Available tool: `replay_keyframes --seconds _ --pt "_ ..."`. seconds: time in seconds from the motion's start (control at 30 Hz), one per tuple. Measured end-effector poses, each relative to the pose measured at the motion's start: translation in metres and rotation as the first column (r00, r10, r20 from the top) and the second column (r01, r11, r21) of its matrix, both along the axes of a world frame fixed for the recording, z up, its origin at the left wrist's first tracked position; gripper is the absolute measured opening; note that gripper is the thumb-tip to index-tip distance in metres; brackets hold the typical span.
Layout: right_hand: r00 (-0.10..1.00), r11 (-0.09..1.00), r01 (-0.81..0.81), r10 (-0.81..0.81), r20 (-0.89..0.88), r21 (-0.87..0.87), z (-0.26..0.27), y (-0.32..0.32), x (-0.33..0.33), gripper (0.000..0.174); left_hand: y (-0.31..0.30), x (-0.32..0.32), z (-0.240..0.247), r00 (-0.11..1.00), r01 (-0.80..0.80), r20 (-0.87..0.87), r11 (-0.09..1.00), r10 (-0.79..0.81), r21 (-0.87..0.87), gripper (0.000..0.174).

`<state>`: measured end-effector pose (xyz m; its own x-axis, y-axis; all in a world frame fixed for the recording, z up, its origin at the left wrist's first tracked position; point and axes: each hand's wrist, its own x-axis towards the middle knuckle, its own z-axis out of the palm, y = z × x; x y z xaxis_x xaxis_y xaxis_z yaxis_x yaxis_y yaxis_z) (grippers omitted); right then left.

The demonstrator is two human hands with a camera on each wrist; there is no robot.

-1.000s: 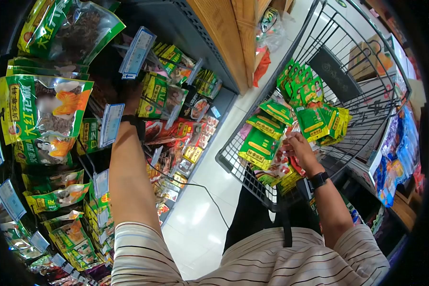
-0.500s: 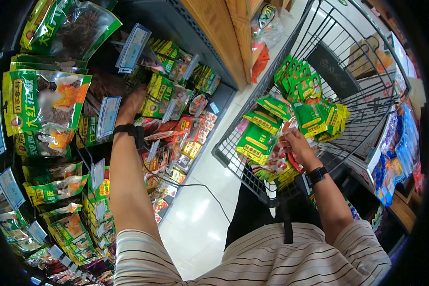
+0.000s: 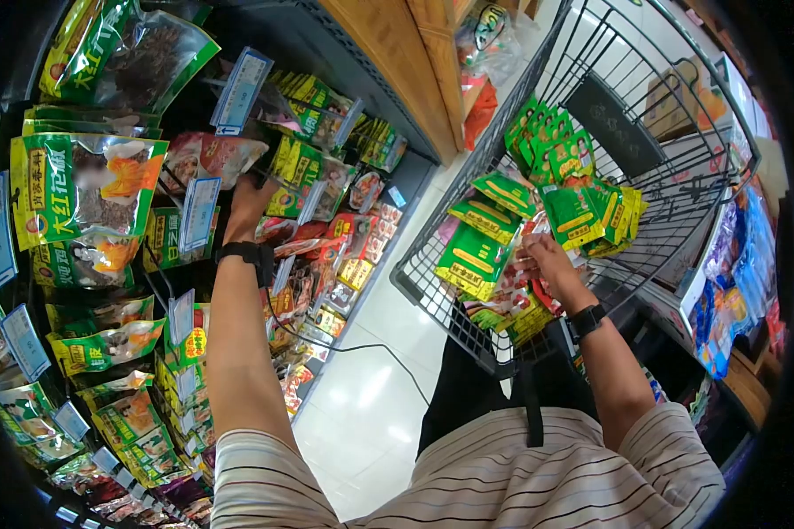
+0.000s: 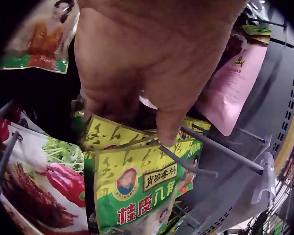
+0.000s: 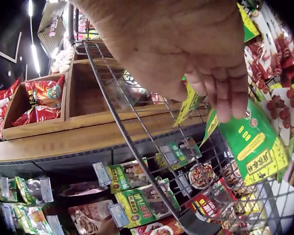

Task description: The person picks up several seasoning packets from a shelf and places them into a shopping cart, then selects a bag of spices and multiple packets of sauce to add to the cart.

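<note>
At the shelf on the left, my left hand [image 3: 249, 216] is among hanging spice packets. The left wrist view puts its thumb on the top edge of a yellow-and-green spice packet [image 4: 137, 191], the other fingers bent down behind and partly hidden. Beside it hangs a reddish packet [image 3: 212, 159]. Over the shopping cart [image 3: 415, 291] is my right hand [image 3: 551, 269], its fingers loosely bent. Seen from the right wrist, those fingertips overlap the top of a green packet [image 5: 252, 142] with a yellow band.
Metal hooks with price tags [image 3: 243, 88] jut out from the shelf. Large spice bags [image 3: 88, 189] hang at the left. More green packets [image 3: 582, 216] lie in the cart. A wooden post [image 3: 437, 70] stands behind, and a thin cable [image 3: 353, 346] runs from my left wrist.
My left hand has drawn back out of the dark shelf, and the reddish packet beside it now shows clearly. The right hand stays over the cart. The view has shifted slightly.
</note>
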<state>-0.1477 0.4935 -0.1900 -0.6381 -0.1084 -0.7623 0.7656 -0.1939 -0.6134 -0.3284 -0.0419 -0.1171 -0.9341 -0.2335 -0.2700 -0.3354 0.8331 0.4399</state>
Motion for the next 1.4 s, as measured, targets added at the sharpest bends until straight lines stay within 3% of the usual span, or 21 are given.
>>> replay_keyframes --seconds 0.13,0.23,0.33,0.43,0.53,0.67,0.73,0.8,0.87,0.93,1.0,1.1,1.2,1.23,1.33,1.4 --pt "1.000 1.000 -0.014 0.014 -0.002 -0.002 0.002 0.000 -0.001 0.025 -0.003 0.001 -0.006 0.997 0.000 0.076 1.000 0.000 -0.003 0.063" --pt "1.000 1.000 -0.011 0.010 -0.025 -0.026 0.002 0.001 0.000 0.025 -0.006 -0.005 -0.010 0.980 0.128 0.161 0.989 -0.114 -0.075 0.060" --pt "1.000 1.000 -0.021 0.021 -0.019 -0.005 0.003 -0.001 -0.002 0.024 0.008 -0.002 0.000 0.971 0.209 0.177 0.928 -0.160 -0.307 0.058" --pt "1.000 0.998 -0.024 0.023 -0.020 -0.049 -0.007 0.000 -0.001 0.032 0.005 -0.002 -0.010 0.978 0.209 0.083 0.911 -0.192 -0.355 0.040" --pt "0.999 0.999 -0.045 0.045 -0.014 -0.010 -0.009 -0.003 -0.002 0.028 0.004 0.002 -0.014 0.980 0.186 -0.010 0.941 -0.197 -0.282 0.030" --pt "0.952 0.976 -0.218 0.214 -0.219 0.007 -0.005 -0.020 -0.015 0.023 0.015 0.011 -0.001 0.984 0.176 0.067 0.970 -0.167 -0.169 0.025" --pt "0.869 0.955 -0.289 0.291 -0.400 0.067 0.016 -0.048 -0.032 0.021 0.019 0.014 0.005 0.973 0.189 0.155 0.976 -0.172 -0.103 0.024" --pt "0.607 0.891 -0.289 0.453 -0.653 0.350 0.025 -0.082 -0.062 0.017 0.028 0.018 0.014 0.966 0.224 0.140 0.973 -0.216 -0.046 0.024" --pt "0.518 0.814 -0.381 0.580 -0.628 0.438 0.052 -0.118 -0.095 0.019 0.034 0.022 0.020 0.962 0.242 0.131 0.970 -0.238 -0.014 0.021" --pt "0.175 0.790 -0.155 0.613 -0.770 0.594 0.050 -0.162 -0.125 0.025 0.036 0.024 0.021 0.960 0.246 0.135 0.969 -0.243 -0.003 0.018" --pt "0.147 0.688 -0.192 0.725 -0.673 0.700 0.068 -0.198 -0.148 0.036 0.034 0.025 0.017 0.957 0.270 0.119 0.963 -0.266 -0.020 0.017" --pt "0.000 0.653 0.031 0.757 -0.653 0.757 0.054 -0.246 -0.175 0.043 0.034 0.026 0.017 0.955 0.272 0.120 0.962 -0.271 0.010 0.018" --pt "-0.136 0.537 0.090 0.841 -0.524 0.839 0.042 -0.272 -0.188 0.048 0.027 0.025 0.011 0.937 0.343 0.063 0.939 -0.344 0.013 0.019" --pt "-0.166 0.538 0.090 0.838 -0.520 0.838 0.038 -0.278 -0.190 0.046 0.024 0.024 0.009 0.924 0.380 0.032 0.925 -0.380 0.001 0.020" --pt "-0.245 0.504 0.113 0.849 -0.467 0.856 0.031 -0.291 -0.196 0.042 0.029 0.021 0.020 0.936 0.296 0.190 0.955 -0.296 0.029 0.028" --pt "-0.275 0.440 0.167 0.880 -0.387 0.882 0.035 -0.299 -0.203 0.040 0.027 0.021 0.022 0.919 0.355 0.169 0.934 -0.355 0.029 0.028"
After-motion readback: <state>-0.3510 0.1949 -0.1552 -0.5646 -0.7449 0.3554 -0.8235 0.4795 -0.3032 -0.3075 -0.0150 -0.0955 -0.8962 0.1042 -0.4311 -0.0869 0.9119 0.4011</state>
